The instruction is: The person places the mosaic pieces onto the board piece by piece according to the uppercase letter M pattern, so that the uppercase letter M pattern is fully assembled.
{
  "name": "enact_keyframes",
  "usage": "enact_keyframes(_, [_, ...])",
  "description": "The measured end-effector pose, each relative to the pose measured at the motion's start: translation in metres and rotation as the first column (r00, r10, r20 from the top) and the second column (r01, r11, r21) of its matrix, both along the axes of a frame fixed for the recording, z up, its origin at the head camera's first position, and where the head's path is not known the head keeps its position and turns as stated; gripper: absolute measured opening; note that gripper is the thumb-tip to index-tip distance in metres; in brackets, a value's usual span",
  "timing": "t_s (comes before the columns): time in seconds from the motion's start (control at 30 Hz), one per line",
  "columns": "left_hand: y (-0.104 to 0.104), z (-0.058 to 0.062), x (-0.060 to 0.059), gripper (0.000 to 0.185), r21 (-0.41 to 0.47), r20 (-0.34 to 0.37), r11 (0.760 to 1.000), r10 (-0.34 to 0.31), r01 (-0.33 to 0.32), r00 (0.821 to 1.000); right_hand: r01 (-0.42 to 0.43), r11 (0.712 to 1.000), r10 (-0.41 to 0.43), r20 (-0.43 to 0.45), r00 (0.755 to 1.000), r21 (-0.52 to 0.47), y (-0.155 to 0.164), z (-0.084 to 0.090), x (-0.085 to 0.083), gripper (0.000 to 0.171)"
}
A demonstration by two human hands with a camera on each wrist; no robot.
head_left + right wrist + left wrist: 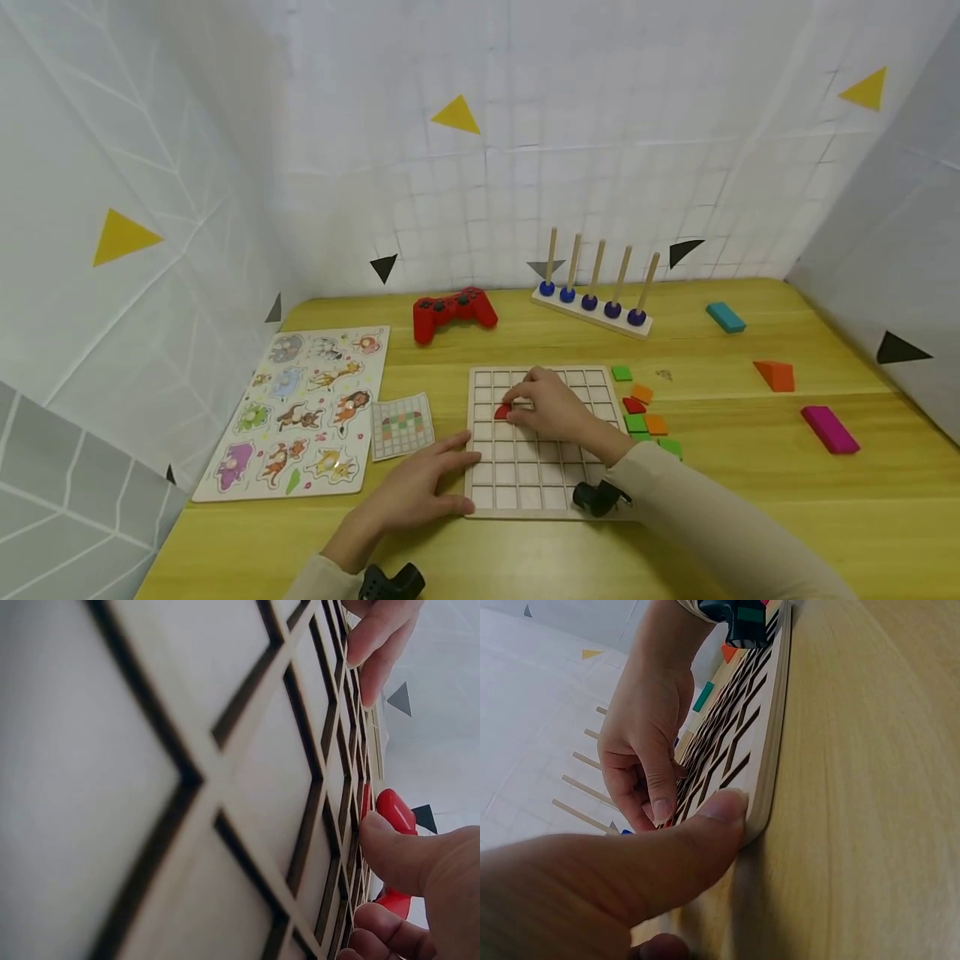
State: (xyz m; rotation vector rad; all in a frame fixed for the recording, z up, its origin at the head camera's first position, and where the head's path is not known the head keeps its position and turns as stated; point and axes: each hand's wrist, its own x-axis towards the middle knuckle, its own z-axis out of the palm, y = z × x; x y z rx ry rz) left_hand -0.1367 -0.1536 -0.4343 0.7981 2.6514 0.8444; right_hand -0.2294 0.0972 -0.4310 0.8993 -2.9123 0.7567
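Grid board on worktop; both hands at the board.

Far left: animal puzzle, then a small pattern card. Left hand lies flat, fingers straight, thumb against the left edge of the grid board, holding nothing. Right hand rests on the upper-middle cells, fingertips pinching a red piece against the grid. Loose green, orange and red tiles lie just beside the board's right edge. Red controller and peg rack behind.
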Motion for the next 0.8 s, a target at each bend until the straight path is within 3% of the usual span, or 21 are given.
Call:
enact_keyframes(0.33, [0.001,0.000,0.001,0.061,0.008,0.002,1.000,-0.001,0.001,1.000,0.022,0.998,-0.020,0.032,0.999,-0.056,0.021,0.010,0.008,0.027])
enact_keyframes(0.6, [0.002,-0.001,0.003,0.061,0.011,0.009,1.000,-0.009,0.009,1.000,0.131,0.985,-0.129,0.022,0.991,-0.112,0.101,0.021,0.011,0.029])
enact_keyframes(0.8, [0.001,0.002,0.000,0.062,0.011,0.015,1.000,-0.010,0.010,1.000,0.282,0.958,-0.278,0.077,0.958,-0.057,0.162,0.023,0.010,0.033])
